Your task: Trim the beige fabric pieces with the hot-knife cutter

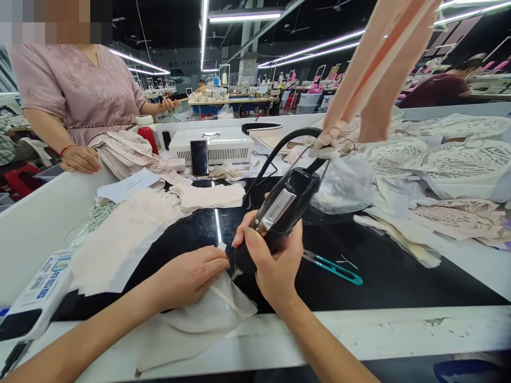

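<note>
My right hand (275, 266) is wrapped round a black hand-held corded tool (279, 213), its tip pointing down at a narrow white strip (229, 300) on the black glass worktop (399, 276). My left hand (191, 276) lies on a piece of pale fabric (207, 319), fingertips pressed beside the tool's tip. The tool's black cable (279, 146) loops up and back.
Teal thread snips (335, 267) lie to the right of my right hand. Pink fabric pieces (131, 234) are at the left, lace pieces (451, 159) at the right. A phone (199, 157) leans on a white box (217, 143). Across the table, a person (75, 90) rests a hand on folded fabric.
</note>
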{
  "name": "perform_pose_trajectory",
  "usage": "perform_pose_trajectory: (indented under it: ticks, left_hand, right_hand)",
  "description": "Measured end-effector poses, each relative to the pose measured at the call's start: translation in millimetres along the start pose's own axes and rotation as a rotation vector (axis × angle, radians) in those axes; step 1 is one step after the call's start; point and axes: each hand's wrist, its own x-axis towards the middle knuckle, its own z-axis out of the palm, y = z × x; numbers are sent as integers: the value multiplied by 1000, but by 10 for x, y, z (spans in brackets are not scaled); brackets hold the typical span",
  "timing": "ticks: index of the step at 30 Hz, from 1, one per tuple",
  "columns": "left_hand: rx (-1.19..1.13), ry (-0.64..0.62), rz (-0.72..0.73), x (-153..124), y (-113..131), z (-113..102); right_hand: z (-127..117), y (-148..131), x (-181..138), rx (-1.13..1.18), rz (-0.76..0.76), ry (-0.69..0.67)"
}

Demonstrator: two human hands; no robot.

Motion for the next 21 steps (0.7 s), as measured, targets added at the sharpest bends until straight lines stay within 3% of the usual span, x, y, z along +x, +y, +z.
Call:
perform_pose_trajectory:
  ticks: [11,21]
  left_hand:
    - [-59,2,-57,-187,-69,-23]
    - [52,-8,-25,-286,-55,-16]
  right_hand:
    - [-4,-11,-10,11,-32,-23]
    - [-11,-15,-25,46,-22,-19]
